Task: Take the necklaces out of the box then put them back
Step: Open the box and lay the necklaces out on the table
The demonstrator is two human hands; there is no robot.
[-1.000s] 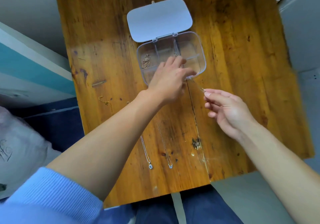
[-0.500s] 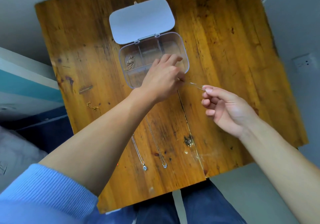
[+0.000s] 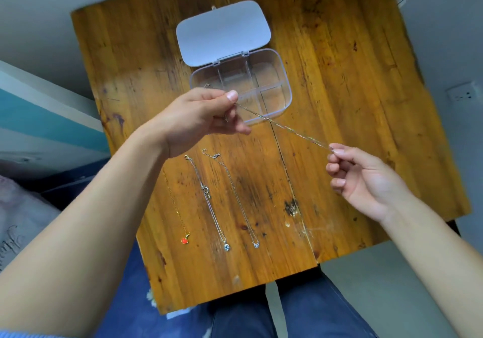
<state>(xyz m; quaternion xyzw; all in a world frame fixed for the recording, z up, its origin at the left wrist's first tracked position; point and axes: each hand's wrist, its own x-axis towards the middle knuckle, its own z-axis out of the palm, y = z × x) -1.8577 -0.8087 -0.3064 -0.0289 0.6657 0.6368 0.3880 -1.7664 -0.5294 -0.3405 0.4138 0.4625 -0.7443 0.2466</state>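
Observation:
A clear plastic box (image 3: pixel 283 81) with several compartments stands open at the table's far middle, its white lid (image 3: pixel 222 32) flipped back. My left hand (image 3: pixel 198 118) pinches one end of a thin necklace chain (image 3: pixel 282 126) just in front of the box. My right hand (image 3: pixel 366 181) pinches the other end, so the chain stretches taut between them above the table. Three necklaces lie side by side on the wood nearer me: one with a red pendant (image 3: pixel 185 240), one with a blue pendant (image 3: pixel 226 246), one with a small clear pendant (image 3: pixel 256 244).
The wooden table (image 3: pixel 352 76) has a seam running down its middle and dark stains. My legs in blue trousers (image 3: pixel 308 309) are below its near edge. A wall socket (image 3: pixel 462 94) is at the right. Fabric lies at the left.
My left hand has come away from the box, drawing the chain out; the hands are farther apart and the chain is stretched longer. The view has shifted, showing a red-pendant necklace.

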